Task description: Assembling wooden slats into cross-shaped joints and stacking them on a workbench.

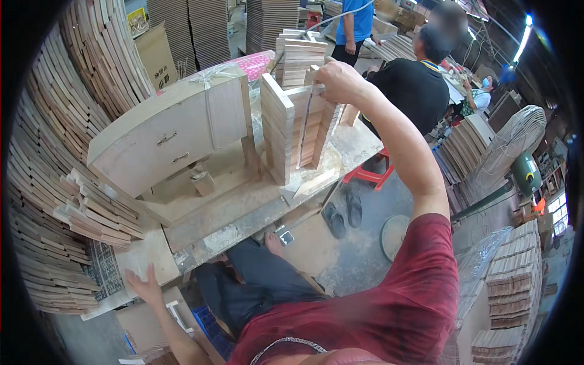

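Observation:
My right hand [340,81] reaches far out over the workbench. Its fingers are closed on the top end of an upright wooden board [324,131]. Left of that board, a thick stack of wooden strips [277,131] stands on end, with a light brown panel [295,125] between them. A thin, dark and pale line runs down beside the held board. Low on the left, my left hand [146,286] has its fingers spread and holds nothing. It is at the near edge of the workbench [143,255], and I cannot tell whether it touches it.
A wooden cabinet [170,143] with two small handles stands on the bench. Tall stacks of wooden strips [48,201] line the left side. A person in black [407,91] sits beyond the bench, near a red stool [374,173]. A fan [514,140] stands at right; slippers [344,216] lie below.

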`<state>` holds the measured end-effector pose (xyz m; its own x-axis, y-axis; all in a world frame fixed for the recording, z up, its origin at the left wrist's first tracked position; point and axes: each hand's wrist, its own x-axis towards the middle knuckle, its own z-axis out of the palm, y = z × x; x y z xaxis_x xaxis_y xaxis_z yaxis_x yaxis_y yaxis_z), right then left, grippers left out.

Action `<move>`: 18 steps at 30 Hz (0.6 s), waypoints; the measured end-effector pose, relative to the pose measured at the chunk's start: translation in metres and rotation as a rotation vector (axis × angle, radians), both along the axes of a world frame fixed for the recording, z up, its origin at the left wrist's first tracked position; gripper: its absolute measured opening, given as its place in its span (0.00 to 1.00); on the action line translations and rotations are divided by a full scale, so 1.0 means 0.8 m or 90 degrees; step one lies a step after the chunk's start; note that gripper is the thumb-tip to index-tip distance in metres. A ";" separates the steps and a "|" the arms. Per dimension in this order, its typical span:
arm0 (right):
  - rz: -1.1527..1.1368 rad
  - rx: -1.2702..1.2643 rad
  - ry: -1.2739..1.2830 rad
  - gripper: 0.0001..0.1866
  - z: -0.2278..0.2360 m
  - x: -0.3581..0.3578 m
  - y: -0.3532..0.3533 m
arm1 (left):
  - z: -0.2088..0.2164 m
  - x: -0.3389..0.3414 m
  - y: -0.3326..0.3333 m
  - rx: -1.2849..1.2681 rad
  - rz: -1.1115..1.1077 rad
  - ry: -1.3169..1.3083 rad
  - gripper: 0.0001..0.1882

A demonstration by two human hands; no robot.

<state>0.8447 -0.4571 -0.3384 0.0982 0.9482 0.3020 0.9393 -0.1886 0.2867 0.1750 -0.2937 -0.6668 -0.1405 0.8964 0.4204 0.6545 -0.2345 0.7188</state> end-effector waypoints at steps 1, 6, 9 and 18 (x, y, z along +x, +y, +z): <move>-0.014 -0.021 -0.018 0.09 0.003 -0.001 0.001 | -0.006 -0.005 -0.020 -0.007 -0.021 -0.024 0.44; 0.010 0.120 0.010 0.09 0.012 -0.008 -0.049 | 0.026 0.040 -0.104 -0.014 -0.068 -0.066 0.40; -0.083 0.106 0.250 0.12 0.020 -0.067 -0.114 | 0.031 0.057 -0.132 0.019 -0.118 -0.097 0.31; 0.150 -0.066 0.644 0.12 -0.117 -0.250 -0.180 | 0.035 0.138 -0.135 -0.078 -0.375 -0.230 0.08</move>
<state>0.6445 -0.6012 -0.4319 0.0694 0.9928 0.0979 0.7594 0.0111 -0.6505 0.2857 -0.4018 -0.6392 0.2715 0.9040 0.3303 0.1584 -0.3805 0.9111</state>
